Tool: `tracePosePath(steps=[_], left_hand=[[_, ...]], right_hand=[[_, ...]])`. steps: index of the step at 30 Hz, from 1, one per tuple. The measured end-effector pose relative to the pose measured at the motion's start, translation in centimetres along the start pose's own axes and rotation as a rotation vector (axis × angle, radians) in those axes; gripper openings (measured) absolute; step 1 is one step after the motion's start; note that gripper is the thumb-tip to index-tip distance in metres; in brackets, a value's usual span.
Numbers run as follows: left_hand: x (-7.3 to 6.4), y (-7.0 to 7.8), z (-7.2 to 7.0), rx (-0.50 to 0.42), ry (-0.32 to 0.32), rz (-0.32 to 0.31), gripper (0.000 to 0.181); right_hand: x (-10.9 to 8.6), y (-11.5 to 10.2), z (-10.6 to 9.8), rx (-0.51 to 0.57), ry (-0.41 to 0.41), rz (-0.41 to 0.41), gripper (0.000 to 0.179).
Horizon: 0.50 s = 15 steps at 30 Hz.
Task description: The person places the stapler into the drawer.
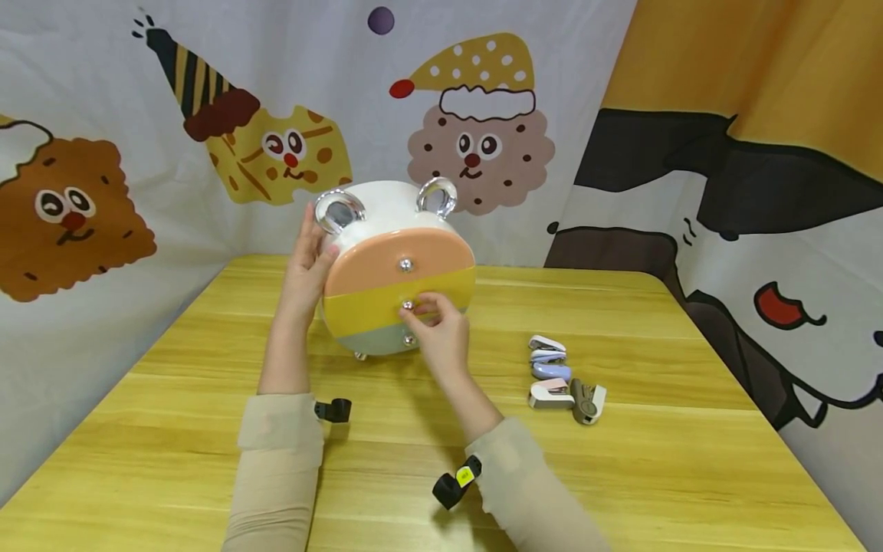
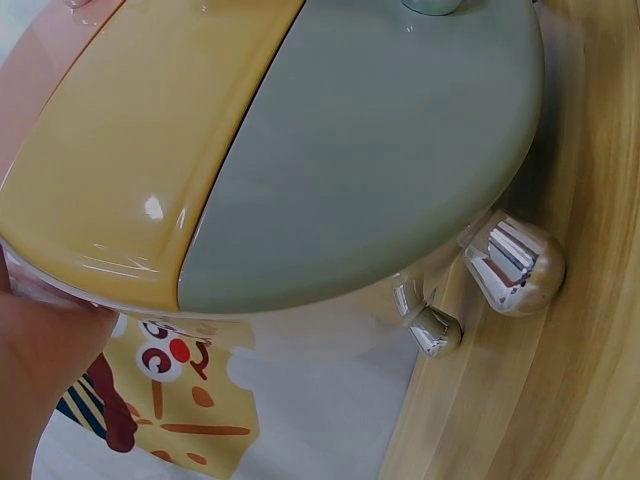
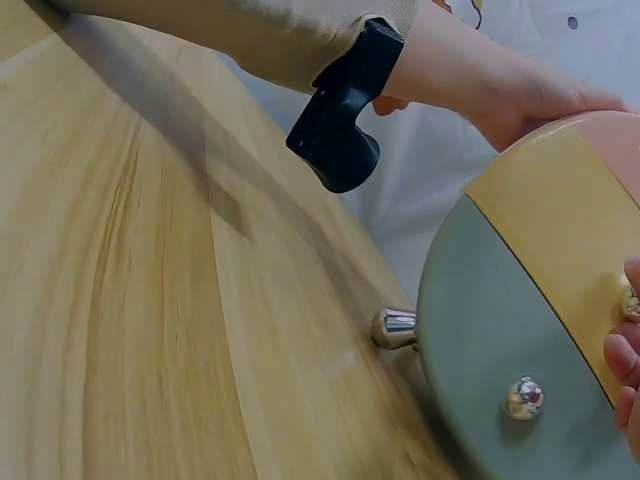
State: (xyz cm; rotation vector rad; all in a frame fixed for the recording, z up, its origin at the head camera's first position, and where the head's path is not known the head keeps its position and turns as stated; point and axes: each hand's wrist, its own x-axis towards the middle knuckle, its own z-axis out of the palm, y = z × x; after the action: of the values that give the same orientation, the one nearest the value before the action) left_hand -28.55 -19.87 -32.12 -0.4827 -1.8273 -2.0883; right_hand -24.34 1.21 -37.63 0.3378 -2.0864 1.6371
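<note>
A round drawer box point(image 1: 389, 203) with a white body, silver ears and silver feet stands on the table. Its front has an orange drawer point(image 1: 369, 261), a yellow drawer point(image 1: 362, 310) and a grey-green drawer point(image 2: 370, 150), each with a silver knob. All three fronts look closed. My left hand point(image 1: 298, 284) holds the box's left side, thumb near the ear and fingers reaching behind, partly hidden. With thumb and index finger my right hand point(image 1: 444, 337) pinches the yellow drawer's knob point(image 1: 408, 305). Below it, the grey-green drawer's knob point(image 3: 524, 398) is untouched.
Right of the box lie several mini staplers: a white one point(image 1: 547, 344), a purple one point(image 1: 552, 371), a pink-and-white one point(image 1: 550, 395) and a grey-and-white one point(image 1: 585, 404). A cartoon-printed cloth point(image 1: 372, 92) hangs behind the wooden table point(image 1: 662, 475).
</note>
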Motion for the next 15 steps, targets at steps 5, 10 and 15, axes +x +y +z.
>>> tracePosePath(steps=[5, 10, 15], left_hand=[[-0.01, 0.10, 0.11, 0.006, -0.004, -0.008, 0.072], [0.03, 0.08, 0.12, 0.006, -0.005, 0.005, 0.072], [0.03, -0.09, 0.00, 0.004, -0.006, 0.014, 0.072]], right_hand=[[-0.04, 0.31, 0.59, 0.053, 0.001, 0.023, 0.024], [0.17, 0.43, 0.89, 0.063, 0.030, 0.034, 0.016], [0.05, 0.29, 0.80, 0.033, 0.048, 0.007, 0.014]])
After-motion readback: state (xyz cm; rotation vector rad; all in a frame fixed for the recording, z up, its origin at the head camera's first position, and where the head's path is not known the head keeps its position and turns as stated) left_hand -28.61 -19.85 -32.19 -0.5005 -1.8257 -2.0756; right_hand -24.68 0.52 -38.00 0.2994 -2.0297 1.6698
